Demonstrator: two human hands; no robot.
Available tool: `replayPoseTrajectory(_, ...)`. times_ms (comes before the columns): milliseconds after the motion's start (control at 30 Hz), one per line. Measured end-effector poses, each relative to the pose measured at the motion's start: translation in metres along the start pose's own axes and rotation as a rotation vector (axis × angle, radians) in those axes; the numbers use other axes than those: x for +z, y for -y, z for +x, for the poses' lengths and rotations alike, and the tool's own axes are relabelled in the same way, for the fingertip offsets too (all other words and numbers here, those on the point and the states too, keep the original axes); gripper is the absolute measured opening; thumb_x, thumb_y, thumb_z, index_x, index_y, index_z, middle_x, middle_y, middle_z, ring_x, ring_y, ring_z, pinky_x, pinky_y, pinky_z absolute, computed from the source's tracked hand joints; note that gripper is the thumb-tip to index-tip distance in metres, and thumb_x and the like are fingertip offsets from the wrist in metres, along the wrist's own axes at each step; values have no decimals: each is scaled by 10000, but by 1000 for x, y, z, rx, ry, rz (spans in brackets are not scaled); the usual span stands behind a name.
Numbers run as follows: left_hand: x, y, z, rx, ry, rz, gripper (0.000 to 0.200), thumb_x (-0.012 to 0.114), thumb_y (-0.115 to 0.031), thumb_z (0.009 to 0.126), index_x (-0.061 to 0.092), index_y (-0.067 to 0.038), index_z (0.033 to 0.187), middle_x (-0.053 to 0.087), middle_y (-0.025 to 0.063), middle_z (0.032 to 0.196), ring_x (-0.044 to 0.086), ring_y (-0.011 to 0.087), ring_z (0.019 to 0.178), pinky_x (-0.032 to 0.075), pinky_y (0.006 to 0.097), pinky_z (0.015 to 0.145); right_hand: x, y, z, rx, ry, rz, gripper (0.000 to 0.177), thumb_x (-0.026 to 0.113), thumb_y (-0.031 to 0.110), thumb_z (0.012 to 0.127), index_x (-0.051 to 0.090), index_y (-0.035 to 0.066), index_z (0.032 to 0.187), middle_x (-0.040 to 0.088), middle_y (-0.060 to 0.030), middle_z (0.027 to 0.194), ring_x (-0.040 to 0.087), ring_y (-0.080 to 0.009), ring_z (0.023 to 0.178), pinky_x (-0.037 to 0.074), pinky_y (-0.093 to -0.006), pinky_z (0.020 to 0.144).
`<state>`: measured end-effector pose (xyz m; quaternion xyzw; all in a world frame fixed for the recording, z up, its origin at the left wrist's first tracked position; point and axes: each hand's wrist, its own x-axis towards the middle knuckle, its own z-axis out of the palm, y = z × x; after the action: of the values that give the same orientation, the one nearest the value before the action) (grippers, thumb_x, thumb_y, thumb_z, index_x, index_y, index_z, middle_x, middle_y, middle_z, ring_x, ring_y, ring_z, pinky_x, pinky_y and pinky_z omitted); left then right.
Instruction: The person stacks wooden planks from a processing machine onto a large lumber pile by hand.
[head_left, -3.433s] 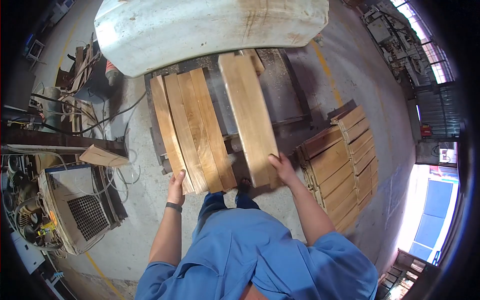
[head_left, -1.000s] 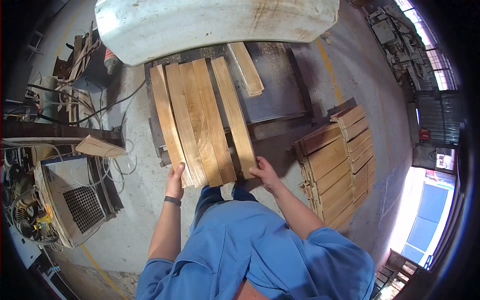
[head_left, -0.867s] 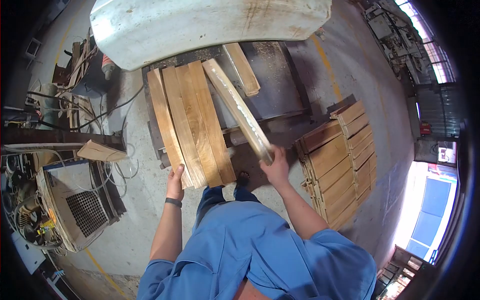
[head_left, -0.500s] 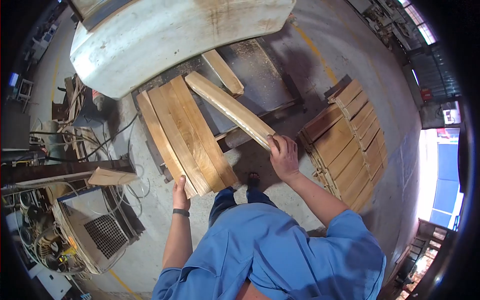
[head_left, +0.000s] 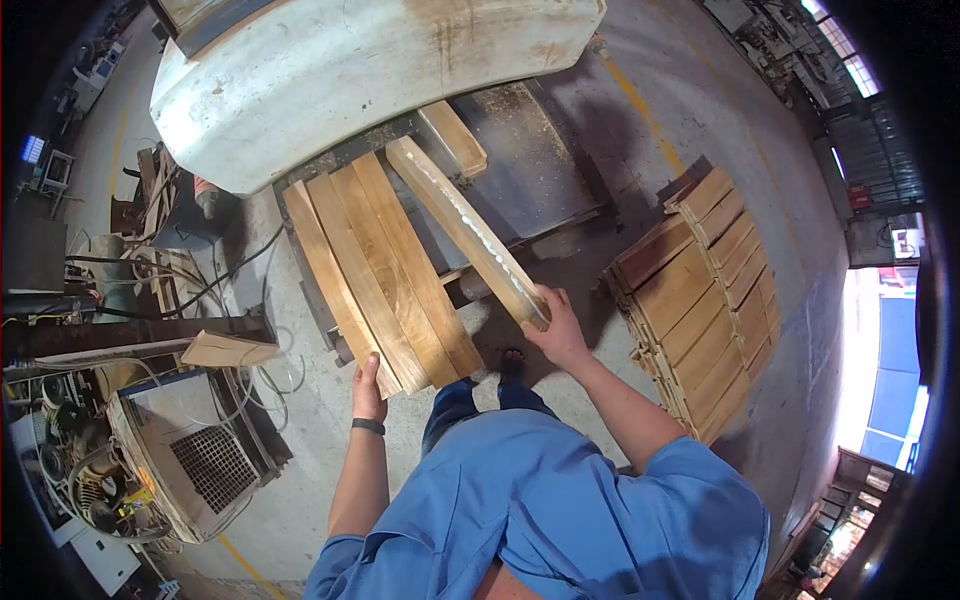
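My right hand (head_left: 557, 330) grips the near end of a long wooden board (head_left: 465, 228), turned on its edge with a shiny wet-looking face up, lifted off the metal table (head_left: 540, 170). To its left a row of several flat boards (head_left: 385, 270) lies side by side on the table. My left hand (head_left: 368, 383) rests against the near end of that row. A shorter board (head_left: 452, 138) lies farther back, near the big white machine cover (head_left: 360, 70).
A stack of several finished boards (head_left: 700, 300) stands on the concrete floor to the right. On the left are a caged motor unit (head_left: 190, 460), cables and scrap wood (head_left: 228, 350). Yellow floor lines run past the table.
My right hand lifted the rightmost board out of the row, turned it on edge and swung its near end rightwards, then back slightly towards the row. My left hand stayed at the row's end.
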<state>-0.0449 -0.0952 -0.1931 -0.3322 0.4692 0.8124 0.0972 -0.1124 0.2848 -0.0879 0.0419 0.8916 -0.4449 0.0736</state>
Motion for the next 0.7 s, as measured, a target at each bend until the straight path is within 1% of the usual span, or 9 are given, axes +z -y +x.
replayPoseTrajectory(100, 3, -3, -2, 0, -8, 9, 582, 708, -337, 947, 524, 21, 1367, 630, 120, 1308, 616, 239, 1194, 478, 376, 1038, 11, -9, 7, -93, -92, 119, 687, 768, 102, 746, 505, 115, 1381, 504, -170, 1265, 527, -411, 1167, 466, -461, 1002)
replayPoseTrajectory(200, 3, -2, -2, 0, -23, 7, 581, 708, -339, 946, 525, 18, 1366, 634, 115, 1299, 617, 233, 1190, 479, 374, 1034, 22, 10, 17, -170, -291, -121, 683, 760, 67, 744, 507, 112, 1377, 510, -156, 1287, 509, -400, 1201, 437, -467, 1033)
replayPoseTrajectory(300, 3, -1, -3, 5, -27, 6, 571, 709, -336, 945, 530, 16, 1358, 637, 114, 1292, 618, 228, 1186, 481, 371, 1030, 40, 36, 30, -227, -351, -513, 693, 755, 44, 742, 504, 108, 1385, 506, -141, 1327, 486, -385, 1237, 393, -495, 1071)
replayPoseTrajectory(333, 2, 0, -3, 7, -26, 7, 564, 709, -332, 946, 533, 15, 1353, 639, 114, 1289, 620, 227, 1183, 482, 369, 1028, 45, 33, 29, -217, -305, -535, 728, 759, 48, 738, 490, 103, 1413, 450, -145, 1412, 458, -379, 1283, 350, -520, 1108)
replayPoseTrajectory(433, 4, -3, -3, 18, -14, 1, 544, 706, -317, 949, 538, 14, 1345, 641, 114, 1283, 623, 224, 1175, 485, 363, 1024, 51, 22, 19, -333, -86, -530, 785, 778, 70, 729, 468, 112, 1449, 372, -155, 1483, 432, -389, 1332, 343, -524, 1128)
replayPoseTrajectory(467, 5, -4, -4, 20, -12, -3, 537, 705, -312, 950, 540, 14, 1343, 641, 114, 1282, 624, 223, 1173, 485, 361, 1023, 49, 20, 12, -381, 35, -574, 713, 715, 88, 808, 453, 123, 1471, 317, -154, 1524, 398, -387, 1382, 364, -510, 1130)
replayPoseTrajectory(567, 4, -4, -4, 15, -9, -5, 539, 707, -302, 950, 536, 16, 1351, 641, 115, 1285, 624, 220, 1169, 485, 356, 1021, 49, 4, 12, -537, 136, -658, 601, 608, 103, 902, 444, 128, 1480, 319, -149, 1530, 388, -378, 1400, 398, -499, 1110)
replayPoseTrajectory(600, 2, -2, -3, 17, -10, -13, 551, 716, -300, 945, 533, 19, 1356, 644, 113, 1280, 626, 216, 1161, 485, 351, 1016, 44, 7, 18, -574, 142, -622, 511, 528, 110, 947, 483, 118, 1455, 375, -153, 1501, 410, -366, 1384, 419, -489, 1095)
replayPoseTrajectory(700, 4, -3, -4, 13, -32, 3, 546, 720, -297, 944, 538, 18, 1351, 652, 107, 1268, 630, 210, 1150, 488, 350, 1008, 42, 15, 57, -607, 240, -542, 487, 549, 118, 930, 534, 107, 1417, 438, -162, 1458, 443, -365, 1348, 419, -494, 1084)
